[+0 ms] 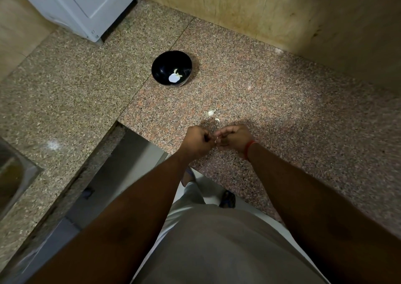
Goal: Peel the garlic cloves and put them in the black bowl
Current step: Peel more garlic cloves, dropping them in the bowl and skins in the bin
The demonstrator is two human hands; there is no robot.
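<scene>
Both hands meet at the centre of the view, just above the near edge of the speckled granite counter (282, 114). The left hand (196, 141) has its fingers curled tight into a fist-like pinch, knuckles up, with the thumb and fingertips turned toward 3 o'clock. The right hand (235, 139) faces it, its fingers bent and closed narrowly toward 9 o'clock, a red thread (249, 149) around its wrist. Between the 2 sets of fingertips sits a small pale garlic clove (215, 140), pinched from both sides; it is mostly hidden, so how much skin is left on it cannot be told.

At 12 o'clock from the hands, just beyond the fingertips, 2 pale garlic pieces (211, 112) lie on the counter near each other; whether they are cloves or loose skins cannot be told. Farther out toward 11 o'clock, well apart from the hands, stands the black bowl (160, 66), upright, holding a few peeled cloves (174, 77) at its bottom. A white appliance (82, 6) stands at the far 10 o'clock corner, and a steel sink (13, 175) edge shows at 9 o'clock.
</scene>
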